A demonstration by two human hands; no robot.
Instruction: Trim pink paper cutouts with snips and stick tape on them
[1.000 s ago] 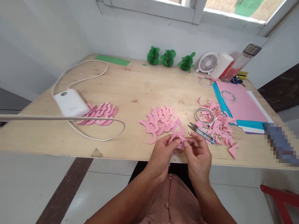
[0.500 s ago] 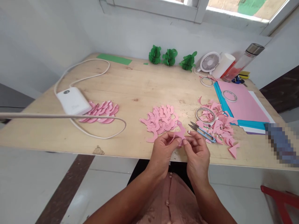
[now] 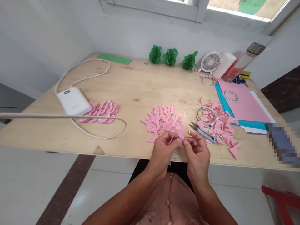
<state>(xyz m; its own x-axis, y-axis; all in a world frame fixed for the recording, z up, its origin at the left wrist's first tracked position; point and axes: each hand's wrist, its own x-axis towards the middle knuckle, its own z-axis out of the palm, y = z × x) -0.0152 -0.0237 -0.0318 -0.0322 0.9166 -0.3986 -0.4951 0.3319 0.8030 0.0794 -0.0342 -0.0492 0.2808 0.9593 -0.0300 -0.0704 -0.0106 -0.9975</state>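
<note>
A curved pink paper piece [image 3: 179,132] is pinched between my left hand [image 3: 161,153] and my right hand [image 3: 198,156], just above the table's front edge. The thumb and fingers of both hands meet at its lower end. Behind my left hand lies a heap of wavy pink cutouts [image 3: 160,118]. Small blue-handled snips [image 3: 204,132] rest beside my right hand, next to a pile of pink scraps [image 3: 222,125]. A roll of tape [image 3: 206,116] lies on those scraps.
A white power bank [image 3: 74,101] with a looping cable and more pink cutouts [image 3: 105,112] are at the left. Green paper shapes [image 3: 170,57], a small fan [image 3: 211,62] and a bottle [image 3: 243,64] stand at the back. Paper sheets [image 3: 248,103] lie at the right.
The pink paper piece has turned slightly between my fingertips and shows more of its curved side. Both hands stay in nearly the same place.
</note>
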